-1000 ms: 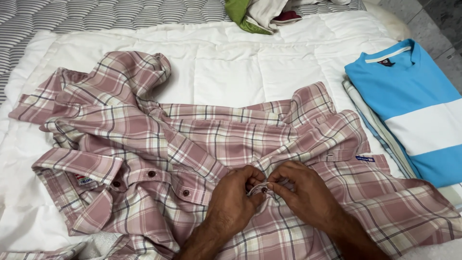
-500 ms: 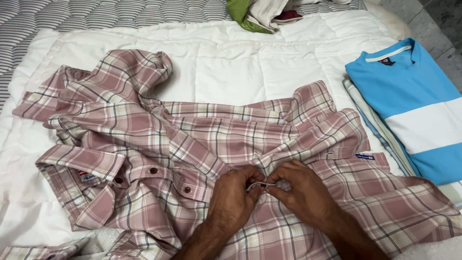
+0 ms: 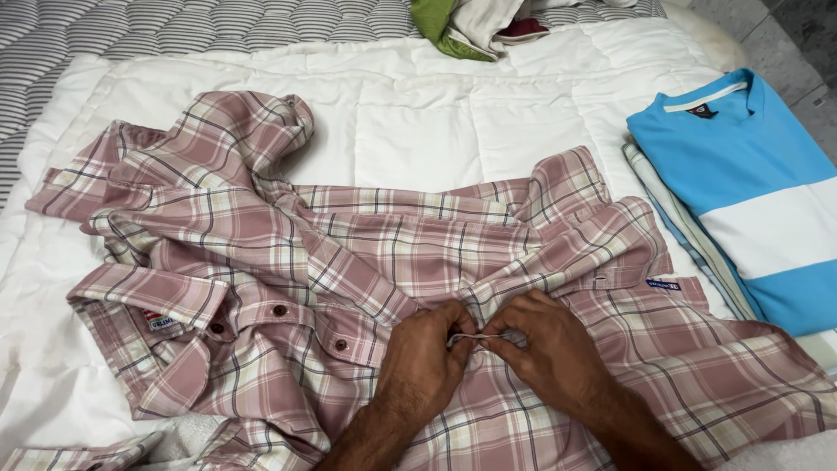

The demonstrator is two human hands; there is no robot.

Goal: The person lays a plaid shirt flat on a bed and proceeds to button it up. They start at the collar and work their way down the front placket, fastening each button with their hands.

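Shirt: pink-and-cream plaid shirt (image 3: 366,253) lies rumpled, spread across a white quilted comforter (image 3: 436,122); collar end at left, hem running off toward lower right.
Labels: small woven neck tag (image 3: 157,321), white w/ red stripe, rectangular, sits inside the collar at far left; a tiny blue rectangular tag (image 3: 664,284) is sewn at the shirt's right side, just above and right of the hands. Small dark patch (image 3: 698,110) at the neckline of the blue tee. Print too small to tell.
Buttons: dark reddish buttons (image 3: 280,310) in a row along the placket, left of the hands.
Left hand: left hand (image 3: 427,358) at bottom centre, fingers curled, thumb and forefinger pinching the shirt's front edge.
Right hand: right hand (image 3: 545,344) just beside it, fingertips pressed together on the same strip of cloth; the two hands nearly touch.
Grip vs. shirt: the pinched edge sits mid-front of the shirt, between the two hands; rest of garment fans out left, up and right of them.
Nearby: blue tee w/ white band (image 3: 750,192) folded atop a striped stack at right edge, well apart from the hands; green and cream clothes (image 3: 471,22) heaped at top; grey striped bedding (image 3: 105,26) top left.
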